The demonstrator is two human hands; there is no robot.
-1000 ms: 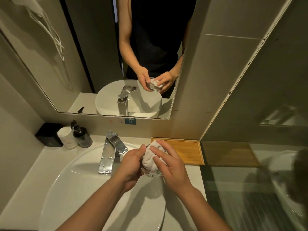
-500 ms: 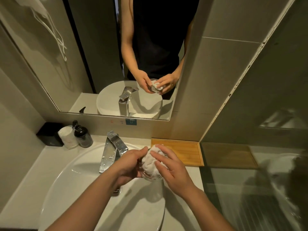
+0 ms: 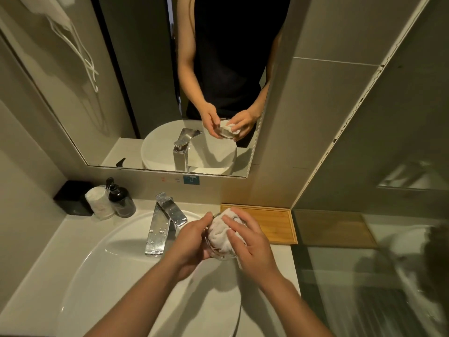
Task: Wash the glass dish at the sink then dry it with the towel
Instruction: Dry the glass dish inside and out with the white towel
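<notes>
Right hand slid lower over towel, pressing it into glass dish (over sink), left hand grasping dish.

A small clear glass dish is held above the right side of the round white ceramic sink, tilted, only its lower rim showing. A crumpled white cloth towel is stuffed into it, bulging above the rim.

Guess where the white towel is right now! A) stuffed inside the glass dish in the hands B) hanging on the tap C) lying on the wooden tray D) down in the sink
A: the towel is bunched inside the glass dish, held by the left hand while the right hand presses it in.
</notes>
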